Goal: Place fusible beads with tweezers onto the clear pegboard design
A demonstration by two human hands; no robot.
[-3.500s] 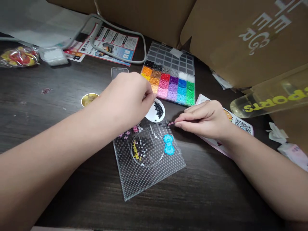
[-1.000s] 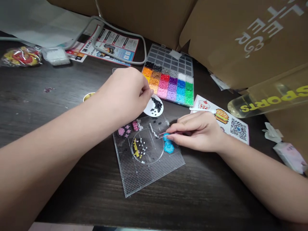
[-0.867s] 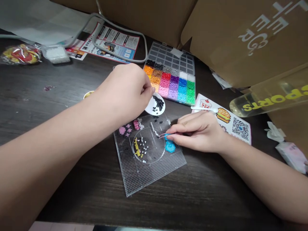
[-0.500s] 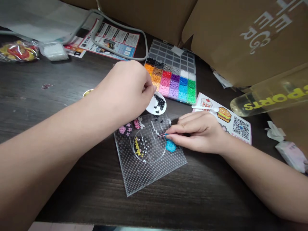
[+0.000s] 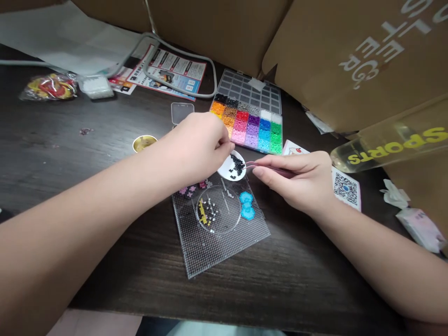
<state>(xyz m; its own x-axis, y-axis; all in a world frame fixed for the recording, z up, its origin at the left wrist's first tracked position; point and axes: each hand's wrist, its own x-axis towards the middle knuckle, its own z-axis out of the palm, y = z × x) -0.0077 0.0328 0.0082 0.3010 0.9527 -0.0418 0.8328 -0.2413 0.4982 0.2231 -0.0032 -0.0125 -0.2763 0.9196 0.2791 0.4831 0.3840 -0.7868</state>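
Note:
My left hand [image 5: 196, 144] is closed, pinching the rim of a small white dish [image 5: 229, 171] that holds black beads [image 5: 238, 164]. My right hand [image 5: 297, 179] is closed on thin pink tweezers [image 5: 261, 166], whose tips reach the dish's right edge at the black beads. Below both hands lies a clear square pegboard [image 5: 217, 233] with a round clear pegboard [image 5: 219, 215] on it. Pink beads [image 5: 191, 190], a blue bead bow [image 5: 247, 206] and yellow and white beads sit on the boards.
A bead box [image 5: 250, 122] with many coloured compartments stands behind the dish. A pattern card [image 5: 345, 188], a clear "SPORTS" bottle [image 5: 392, 144], cardboard boxes [image 5: 350, 60], leaflets [image 5: 173, 74], a gold lid [image 5: 144, 143] and a small clear case [image 5: 182, 112] surround the dark table [image 5: 87, 130].
My right hand lifted the tweezers from the pegboard beside the blue bow up to the dish of black beads. My left hand kept hold of the dish. The view shifted slightly.

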